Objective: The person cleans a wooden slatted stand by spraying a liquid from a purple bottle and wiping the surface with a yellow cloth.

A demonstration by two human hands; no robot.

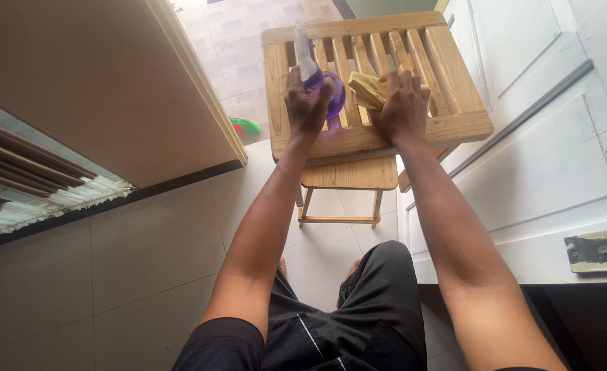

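A slatted wooden surface (pixel 454 127) fills the upper middle of the frame, over pale floor tiles (pixel 145 261), a white door (pixel 557 158) at right. My left fingers (pixel 308 103) wrap one purple spray bottle (pixel 327 93), upright on the slats. Just right, my right fingers (pixel 403 103) press flat, spread, on one yellow cloth (pixel 365 89).
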